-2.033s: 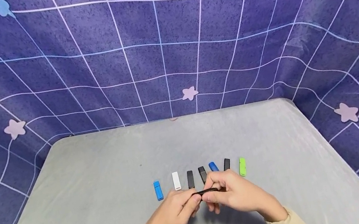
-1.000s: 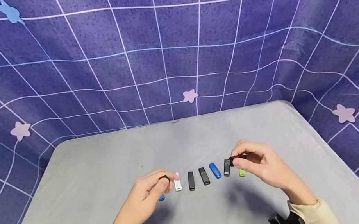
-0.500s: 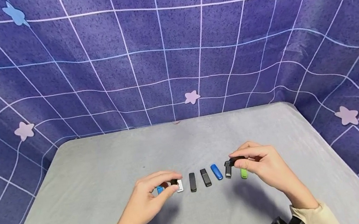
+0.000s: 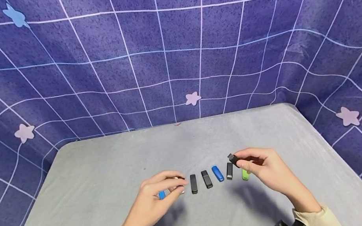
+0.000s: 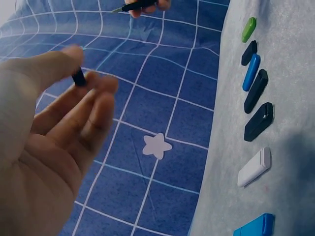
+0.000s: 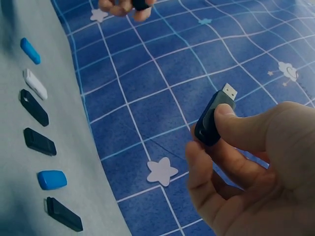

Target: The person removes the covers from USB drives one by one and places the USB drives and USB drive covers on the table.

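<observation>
My right hand [image 4: 261,165] pinches a black USB flash drive [image 6: 211,120] between thumb and fingers, held above the table with its bare metal plug sticking out. In the left wrist view, a small dark cap [image 5: 78,77] sits between the thumb and fingertips of my left hand [image 5: 64,113]. The head view shows that left hand over a white flash drive [image 5: 254,167], mostly covering it. A light blue flash drive [image 4: 162,195] is partly hidden by the same hand. Just below the right hand, a green flash drive [image 4: 245,174] is partly covered.
Between the hands lie a black flash drive [image 4: 193,184], a second black one [image 4: 207,179], a blue one [image 4: 218,173] and another black one [image 4: 229,171], in a row on the grey tabletop [image 4: 103,162]. Purple patterned curtain [image 4: 144,67] surrounds the table's back and sides.
Two seconds ago both hands met on the black flash drive; they have since parted. The right hand has turned the drive plug-upward, and the left hand, with the cap, has shifted slightly right.
</observation>
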The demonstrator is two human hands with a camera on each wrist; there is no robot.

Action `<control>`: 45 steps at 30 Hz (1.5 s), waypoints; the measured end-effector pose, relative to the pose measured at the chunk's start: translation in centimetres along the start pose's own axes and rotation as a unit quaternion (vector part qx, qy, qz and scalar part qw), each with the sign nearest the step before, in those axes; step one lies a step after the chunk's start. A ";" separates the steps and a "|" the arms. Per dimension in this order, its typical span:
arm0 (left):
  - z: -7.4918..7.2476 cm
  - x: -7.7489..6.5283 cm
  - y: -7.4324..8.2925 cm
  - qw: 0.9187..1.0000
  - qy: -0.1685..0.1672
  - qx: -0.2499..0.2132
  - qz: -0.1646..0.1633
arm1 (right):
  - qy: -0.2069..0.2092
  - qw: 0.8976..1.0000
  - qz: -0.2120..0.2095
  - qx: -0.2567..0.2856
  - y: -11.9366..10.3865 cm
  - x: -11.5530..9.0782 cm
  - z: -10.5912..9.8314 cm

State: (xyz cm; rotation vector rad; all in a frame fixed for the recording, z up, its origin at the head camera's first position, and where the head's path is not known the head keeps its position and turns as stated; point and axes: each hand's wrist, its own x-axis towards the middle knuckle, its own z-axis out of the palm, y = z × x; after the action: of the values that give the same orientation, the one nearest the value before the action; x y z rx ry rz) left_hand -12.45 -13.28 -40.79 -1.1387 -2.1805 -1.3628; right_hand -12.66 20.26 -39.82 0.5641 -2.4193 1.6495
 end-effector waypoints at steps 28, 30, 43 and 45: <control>2.3 1.7 -0.1 0.992 0.106 0.046 -0.046 | 0.019 0.998 0.049 0.019 0.5 -0.2 -1.2; 2.6 1.8 -0.2 0.991 0.109 0.067 -0.031 | 0.020 0.998 0.049 0.018 0.6 -0.2 -1.3; 3.7 2.5 -0.6 0.997 0.048 0.046 -0.034 | 0.021 0.997 0.076 -0.002 0.9 -0.4 -2.0; 3.9 2.7 -0.7 0.997 0.040 0.055 -0.032 | 0.023 0.997 0.077 -0.007 0.9 -0.4 -2.1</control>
State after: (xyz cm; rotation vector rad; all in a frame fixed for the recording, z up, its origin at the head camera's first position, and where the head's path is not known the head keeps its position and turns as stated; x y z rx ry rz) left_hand -14.17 -8.85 -41.36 -0.9654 -2.2216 -1.2750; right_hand -12.82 22.62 -39.97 0.3420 -2.4950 1.6805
